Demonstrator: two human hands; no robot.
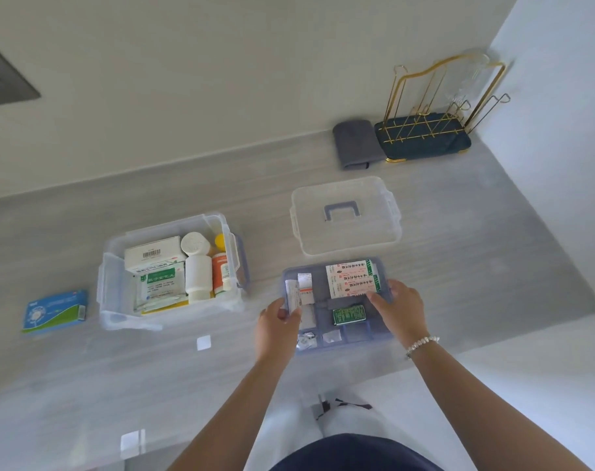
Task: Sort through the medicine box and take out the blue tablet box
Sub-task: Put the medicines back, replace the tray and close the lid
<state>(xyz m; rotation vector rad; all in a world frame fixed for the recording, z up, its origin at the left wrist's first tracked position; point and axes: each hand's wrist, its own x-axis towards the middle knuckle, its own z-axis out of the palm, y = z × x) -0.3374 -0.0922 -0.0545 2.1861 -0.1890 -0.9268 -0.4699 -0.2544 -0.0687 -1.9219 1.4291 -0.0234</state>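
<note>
Blue tablet box (55, 311) outside medicine box (174, 270), countertop's left

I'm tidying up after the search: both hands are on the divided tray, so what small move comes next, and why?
Probably lift the divided tray back toward the open medicine box. The left hand and right hand grip its two ends, and the blue tablet box already lies out on the counter, left of the box.

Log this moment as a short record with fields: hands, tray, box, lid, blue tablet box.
left hand: grips the tray's left edge
right hand: grips the tray's right edge
tray: blue insert on the counter, holding packets
medicine box: open, left of the tray, with bottles and cartons inside
lid: behind the tray
blue tablet box: on the counter, left of the medicine box
</note>
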